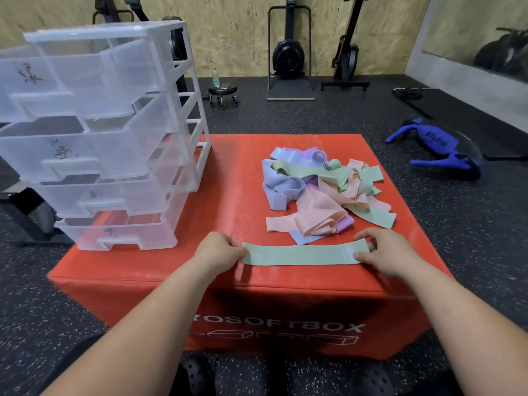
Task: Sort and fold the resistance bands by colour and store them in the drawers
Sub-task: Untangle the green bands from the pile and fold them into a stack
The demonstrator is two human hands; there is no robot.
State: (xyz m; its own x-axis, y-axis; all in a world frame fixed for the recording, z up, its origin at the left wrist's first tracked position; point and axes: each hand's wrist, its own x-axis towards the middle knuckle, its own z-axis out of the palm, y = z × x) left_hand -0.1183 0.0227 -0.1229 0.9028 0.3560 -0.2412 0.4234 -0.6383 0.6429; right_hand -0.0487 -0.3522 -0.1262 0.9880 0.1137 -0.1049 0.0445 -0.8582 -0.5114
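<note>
Barely begun: pinching one flat green cloth band [300,254] with left hand [218,250] and right hand [381,250]. Yet to sort the mixed band pile [323,187], fill clear plastic drawers [94,138].

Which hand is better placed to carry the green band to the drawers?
Probably the left hand: it pinches the end of the green band nearest the drawers, which stand on the left of the box. The right hand holds the far end.
</note>
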